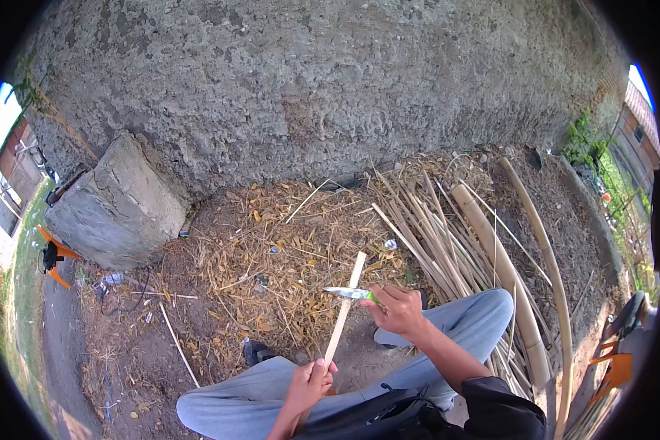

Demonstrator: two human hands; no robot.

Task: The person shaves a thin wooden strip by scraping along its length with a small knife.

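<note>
from my remote seat, nearest is the left hand [312,383], closed round the lower visible part of a pale strip [340,323] – a sound hold, i judge, well clear of the knife [353,293]. the strip, raised before the bent legs [231,397], should be light, stiff yet springy, perhaps splintery at its edges. its long axis runs away from me, leaning slightly right. farther along it, the right hand [397,312] grips the knife's green handle [372,296], blade [337,292] crossing the strip, tip leftward. beyond – slender canes [434,246] on the ground [143,359], then the rough wall [345,88].
</note>
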